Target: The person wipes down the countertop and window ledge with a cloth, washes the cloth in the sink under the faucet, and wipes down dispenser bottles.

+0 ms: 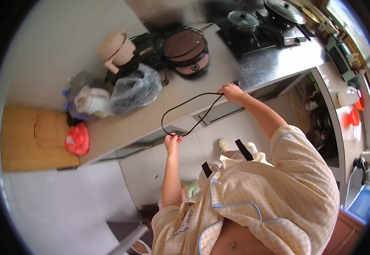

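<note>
A thin black cord [186,100] hangs in a wide loop between my two hands, in front of the counter edge. My right hand [231,92] is closed on the cord's upper right end, over the counter's front edge; a small dark thing shows beside its fingers. Lower and to the left, my left hand [174,141] pinches the bottom of the loop with its fingertips. Behind the loop, on the counter, stands a round brown electric pan [185,46] with dark cords lying on its lid.
The counter [151,117] holds a beige appliance [116,47], a clear plastic bag [136,90], a white kettle [93,102] and a red bag [77,139]. A stove [250,40] with lidded pans stands at the back right. Open shelves [316,110] are at the right.
</note>
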`<action>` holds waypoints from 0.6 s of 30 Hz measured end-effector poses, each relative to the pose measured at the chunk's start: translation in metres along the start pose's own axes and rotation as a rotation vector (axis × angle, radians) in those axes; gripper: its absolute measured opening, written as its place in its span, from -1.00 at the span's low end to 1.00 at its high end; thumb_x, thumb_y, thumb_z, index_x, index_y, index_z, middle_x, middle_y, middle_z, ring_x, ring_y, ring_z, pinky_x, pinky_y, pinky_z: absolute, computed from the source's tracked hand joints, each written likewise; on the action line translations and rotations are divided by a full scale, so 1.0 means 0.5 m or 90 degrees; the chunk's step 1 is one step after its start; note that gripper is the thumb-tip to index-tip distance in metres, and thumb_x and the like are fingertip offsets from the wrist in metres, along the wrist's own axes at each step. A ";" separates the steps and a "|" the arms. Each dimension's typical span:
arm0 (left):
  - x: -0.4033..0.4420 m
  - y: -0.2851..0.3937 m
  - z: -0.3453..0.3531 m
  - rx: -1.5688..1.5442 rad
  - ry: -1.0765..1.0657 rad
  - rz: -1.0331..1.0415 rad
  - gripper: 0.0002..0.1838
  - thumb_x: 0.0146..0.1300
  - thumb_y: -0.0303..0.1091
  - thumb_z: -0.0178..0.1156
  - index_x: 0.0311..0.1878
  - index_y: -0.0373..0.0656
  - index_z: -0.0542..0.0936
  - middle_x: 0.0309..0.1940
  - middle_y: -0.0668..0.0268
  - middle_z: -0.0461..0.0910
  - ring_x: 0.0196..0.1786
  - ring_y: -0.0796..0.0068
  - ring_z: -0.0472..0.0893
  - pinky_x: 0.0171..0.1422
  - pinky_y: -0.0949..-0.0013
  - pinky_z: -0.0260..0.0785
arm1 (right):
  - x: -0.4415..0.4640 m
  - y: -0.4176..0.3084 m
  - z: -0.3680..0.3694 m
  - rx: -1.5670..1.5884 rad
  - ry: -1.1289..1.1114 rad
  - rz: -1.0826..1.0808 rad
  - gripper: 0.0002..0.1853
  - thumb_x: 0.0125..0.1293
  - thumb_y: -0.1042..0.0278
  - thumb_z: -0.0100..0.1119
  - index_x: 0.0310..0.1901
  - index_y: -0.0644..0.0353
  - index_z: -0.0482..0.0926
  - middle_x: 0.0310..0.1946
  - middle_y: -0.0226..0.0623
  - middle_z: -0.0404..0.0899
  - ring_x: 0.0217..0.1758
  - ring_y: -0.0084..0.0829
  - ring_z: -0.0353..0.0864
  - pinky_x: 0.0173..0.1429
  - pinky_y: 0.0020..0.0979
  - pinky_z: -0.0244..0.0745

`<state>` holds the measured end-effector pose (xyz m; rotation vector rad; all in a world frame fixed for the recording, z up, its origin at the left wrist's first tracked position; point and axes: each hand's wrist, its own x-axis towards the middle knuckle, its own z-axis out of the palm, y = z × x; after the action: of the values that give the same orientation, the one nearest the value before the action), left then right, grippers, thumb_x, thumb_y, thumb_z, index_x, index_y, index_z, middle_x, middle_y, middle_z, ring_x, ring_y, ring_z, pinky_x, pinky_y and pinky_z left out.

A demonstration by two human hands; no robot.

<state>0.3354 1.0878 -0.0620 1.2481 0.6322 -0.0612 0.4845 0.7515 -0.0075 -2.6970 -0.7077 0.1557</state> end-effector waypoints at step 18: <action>0.297 0.102 0.274 0.806 -0.098 0.443 -0.60 0.02 -0.50 0.06 -0.02 -0.36 0.32 -0.04 -0.05 0.33 0.08 0.09 0.30 0.13 0.12 0.19 | 0.220 0.056 0.121 0.256 -0.037 0.300 -0.54 0.08 0.47 -0.06 0.09 0.02 0.35 0.05 -0.16 0.28 -0.02 -0.16 0.45 -0.05 -0.27 0.45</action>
<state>0.5341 1.0257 -0.0656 2.5952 -0.0959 0.0364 0.5812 0.8010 -0.0762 -2.4209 -0.0300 0.4408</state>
